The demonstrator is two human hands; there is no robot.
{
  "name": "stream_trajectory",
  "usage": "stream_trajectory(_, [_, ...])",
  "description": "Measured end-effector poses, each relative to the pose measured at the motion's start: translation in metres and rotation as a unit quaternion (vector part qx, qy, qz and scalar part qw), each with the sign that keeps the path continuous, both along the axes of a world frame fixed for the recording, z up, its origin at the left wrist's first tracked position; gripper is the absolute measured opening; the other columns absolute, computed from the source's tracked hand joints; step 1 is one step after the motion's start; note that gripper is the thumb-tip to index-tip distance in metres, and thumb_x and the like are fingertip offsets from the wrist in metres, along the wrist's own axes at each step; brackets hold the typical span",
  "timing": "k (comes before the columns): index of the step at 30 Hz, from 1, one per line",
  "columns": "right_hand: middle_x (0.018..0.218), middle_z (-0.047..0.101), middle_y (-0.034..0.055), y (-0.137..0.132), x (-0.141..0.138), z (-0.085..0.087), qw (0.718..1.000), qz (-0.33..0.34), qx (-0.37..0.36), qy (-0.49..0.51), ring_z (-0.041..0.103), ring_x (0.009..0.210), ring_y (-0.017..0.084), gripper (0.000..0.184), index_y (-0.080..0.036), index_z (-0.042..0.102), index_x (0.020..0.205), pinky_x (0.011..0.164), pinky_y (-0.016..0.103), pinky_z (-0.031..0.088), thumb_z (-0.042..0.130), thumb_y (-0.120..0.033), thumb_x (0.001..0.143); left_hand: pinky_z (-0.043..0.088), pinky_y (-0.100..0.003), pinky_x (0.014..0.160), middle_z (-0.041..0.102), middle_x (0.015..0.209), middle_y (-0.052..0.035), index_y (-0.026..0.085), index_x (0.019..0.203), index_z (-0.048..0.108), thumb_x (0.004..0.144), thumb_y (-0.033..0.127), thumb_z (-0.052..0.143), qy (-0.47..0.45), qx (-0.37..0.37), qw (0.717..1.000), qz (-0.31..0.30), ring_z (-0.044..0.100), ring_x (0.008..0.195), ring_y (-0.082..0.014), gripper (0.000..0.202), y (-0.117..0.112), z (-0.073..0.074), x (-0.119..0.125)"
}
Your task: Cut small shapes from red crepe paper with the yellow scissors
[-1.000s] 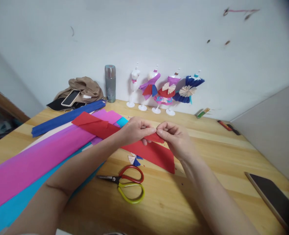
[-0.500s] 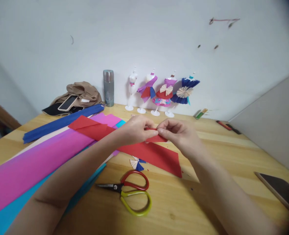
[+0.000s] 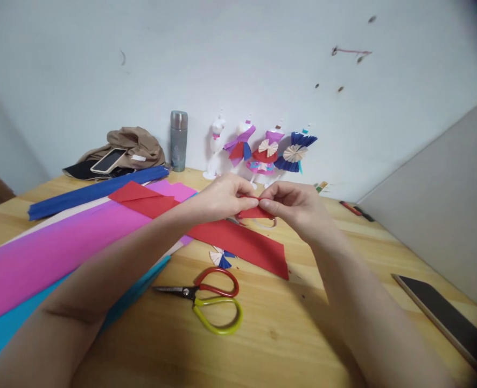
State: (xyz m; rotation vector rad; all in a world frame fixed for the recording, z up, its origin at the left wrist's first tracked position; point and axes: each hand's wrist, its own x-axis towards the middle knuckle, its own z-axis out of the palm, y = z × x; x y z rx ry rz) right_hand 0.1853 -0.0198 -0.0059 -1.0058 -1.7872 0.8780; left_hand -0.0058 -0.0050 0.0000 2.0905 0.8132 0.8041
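Note:
Between both hands, above the wooden table, is a small piece of red crepe paper (image 3: 257, 212). My left hand (image 3: 231, 198) is closed, pinching its top edge with thumb and fingers. Close beside it, my right hand (image 3: 293, 206) pinches the same edge, thumb in front. The fingertips of the two hands nearly touch. A long red crepe paper strip (image 3: 246, 242) lies below them, partly covered by my left forearm. Scissors (image 3: 200, 293) with one red and one yellow-green handle lie nearer me. A small white and blue pleated paper bow (image 3: 221, 257) sits beside the strip.
Pink paper (image 3: 72, 242), blue paper (image 3: 97, 191) and turquoise paper (image 3: 137, 293) spread across the left. Several small dress forms (image 3: 266, 153) in paper outfits stand along the wall, beside a grey flask (image 3: 179, 141). A phone (image 3: 440, 312) lies at right; a brown cloth (image 3: 137, 145) at back left.
My view has shifted slightly, so the table items appear a little higher and further left. Both hands keep their pinch on the small red paper.

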Motion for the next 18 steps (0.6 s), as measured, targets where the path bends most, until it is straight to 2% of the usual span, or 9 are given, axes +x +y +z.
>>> stream_trajectory(5, [0.052,0.059,-0.0016,-0.003,0.005,0.005,1.000,-0.015,0.013,-0.001,0.053,0.046,0.013,0.026,-0.020,0.065,0.063,0.045,0.027,0.042,0.082,-0.039,0.071,0.031,-0.023,0.050,0.052,0.053,0.0025,0.015,0.059,0.055,0.087,0.030,0.056,0.022,0.016,1.000,-0.001,0.048,0.052,-0.0082,0.032,-0.003,0.007,-0.009])
stream_trajectory(8, [0.054,0.060,-0.0013,-0.004,0.007,0.005,0.998,-0.023,0.063,-0.008,0.053,0.047,0.014,0.021,-0.021,0.064,0.064,0.045,0.027,0.043,0.077,-0.034,0.075,0.029,-0.024,0.050,0.053,0.052,0.0021,0.015,0.057,0.057,0.086,0.028,0.058,0.063,0.048,0.994,0.072,0.044,0.050,-0.0080,0.032,-0.001,0.014,-0.015])
stream_trajectory(10, [0.055,0.060,-0.0014,-0.005,0.006,0.005,0.986,-0.059,0.152,-0.031,0.053,0.048,0.014,0.017,-0.022,0.064,0.066,0.045,0.028,0.043,0.072,-0.030,0.078,0.032,-0.023,0.051,0.056,0.054,0.0008,0.014,0.058,0.058,0.086,0.029,0.059,0.063,0.057,0.988,0.130,0.048,0.051,-0.0087,0.032,0.000,0.016,-0.017])
stream_trajectory(11, [0.057,0.061,-0.0013,-0.006,0.005,0.004,0.975,-0.083,0.203,-0.046,0.053,0.048,0.015,0.015,-0.023,0.064,0.068,0.045,0.028,0.043,0.070,-0.028,0.080,0.036,-0.023,0.053,0.059,0.056,-0.0006,0.014,0.061,0.060,0.087,0.033,0.059,0.053,0.039,0.988,0.140,0.052,0.052,-0.0096,0.033,0.001,0.016,-0.017])
stream_trajectory(14, [0.062,0.063,-0.0003,-0.010,0.001,0.004,0.933,-0.135,0.323,-0.079,0.053,0.051,0.016,0.012,-0.024,0.065,0.072,0.050,0.031,0.045,0.068,-0.021,0.083,0.048,-0.026,0.058,0.067,0.065,-0.0065,0.013,0.068,0.064,0.089,0.055,0.056,-0.003,-0.101,0.989,0.107,0.064,0.057,-0.0143,0.048,-0.001,0.015,-0.014])
stream_trajectory(16, [0.065,0.064,0.0011,-0.012,-0.001,0.004,0.905,-0.147,0.386,-0.097,0.056,0.054,0.018,0.012,-0.025,0.065,0.075,0.052,0.032,0.047,0.067,-0.019,0.085,0.049,-0.027,0.055,0.069,0.064,-0.0092,0.012,0.071,0.065,0.084,0.073,0.052,-0.023,-0.196,0.978,0.069,0.065,0.055,-0.0161,0.064,-0.004,0.012,-0.010])
stream_trajectory(18, [0.070,0.066,0.0026,-0.012,-0.002,0.002,0.865,-0.147,0.464,-0.123,0.061,0.059,0.019,0.014,-0.027,0.066,0.078,0.053,0.032,0.048,0.065,-0.016,0.087,0.048,-0.027,0.052,0.071,0.068,-0.0101,0.011,0.075,0.066,0.079,0.080,0.051,-0.066,-0.279,0.958,0.018,0.066,0.053,-0.0166,0.070,-0.008,0.010,-0.005])
